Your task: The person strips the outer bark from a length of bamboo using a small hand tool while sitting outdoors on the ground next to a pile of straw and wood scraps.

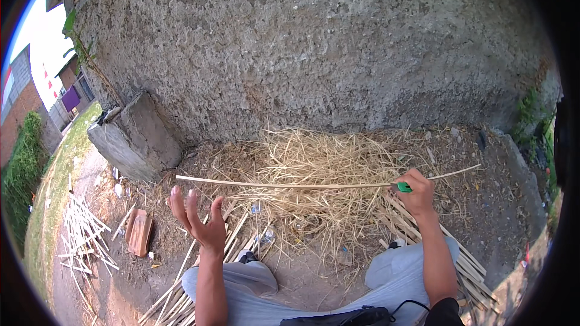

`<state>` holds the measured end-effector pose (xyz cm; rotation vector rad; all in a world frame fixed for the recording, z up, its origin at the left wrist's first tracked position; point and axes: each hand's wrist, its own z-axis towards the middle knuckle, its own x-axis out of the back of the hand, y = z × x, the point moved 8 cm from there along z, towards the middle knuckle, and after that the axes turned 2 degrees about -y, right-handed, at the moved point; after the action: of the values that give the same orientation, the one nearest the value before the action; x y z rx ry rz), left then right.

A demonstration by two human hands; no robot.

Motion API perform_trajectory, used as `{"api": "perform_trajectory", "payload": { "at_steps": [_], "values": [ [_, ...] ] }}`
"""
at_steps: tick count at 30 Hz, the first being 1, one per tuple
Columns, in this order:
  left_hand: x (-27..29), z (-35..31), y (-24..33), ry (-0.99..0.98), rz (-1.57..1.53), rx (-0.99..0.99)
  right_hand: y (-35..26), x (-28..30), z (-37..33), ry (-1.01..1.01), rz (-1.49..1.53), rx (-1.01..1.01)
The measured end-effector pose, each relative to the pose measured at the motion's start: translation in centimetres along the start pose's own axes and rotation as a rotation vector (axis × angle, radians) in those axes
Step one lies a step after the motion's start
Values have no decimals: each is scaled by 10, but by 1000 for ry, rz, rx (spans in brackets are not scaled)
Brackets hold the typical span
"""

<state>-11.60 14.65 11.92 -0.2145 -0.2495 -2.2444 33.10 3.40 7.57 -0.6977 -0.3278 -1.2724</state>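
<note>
A long, thin, pale bamboo strip (302, 186) stretches crosswise in front of me, bowed slightly. My right hand (418, 194) is closed round it toward its right part, together with a small green-handled tool (404, 187) with a dark part beside the strip; the fingers hide most of this tool. Just below the strip's left end, my left hand (202, 224) is open, fingers spread and curved upward, holding nothing. Beneath the strip lies a heap of curly, straw-coloured shavings (326, 157).
Bundled pale strips (172, 305) lie by my left leg, and more strips (468, 265) by my right. Whitish sticks (81, 229) are piled at far left, near a reddish brick-like block (139, 233). A concrete block (136, 139) stands against the rough grey wall (338, 48).
</note>
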Motion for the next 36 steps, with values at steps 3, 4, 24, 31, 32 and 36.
{"api": "perform_trajectory", "payload": {
  "at_steps": [3,4,24,31,32,36],
  "values": [
    [12,-7,-1,79,-32,66,10,43,21,253,-98,-139],
    [2,-11,0,-10,-72,70,6,66,32,384,-98,-141],
    [-15,69,163,-446,-30,-424,-47,13,32,741,1227,-827],
    [7,-2,103,-1091,-189,-191,-108,-54,-14,205,1519,-946],
    [22,-13,99,-1155,-133,-157,-106,-56,-20,218,1522,-953],
    [55,-50,94,-1341,-66,20,-110,-82,-56,-19,1422,-1003]
  ]
}}
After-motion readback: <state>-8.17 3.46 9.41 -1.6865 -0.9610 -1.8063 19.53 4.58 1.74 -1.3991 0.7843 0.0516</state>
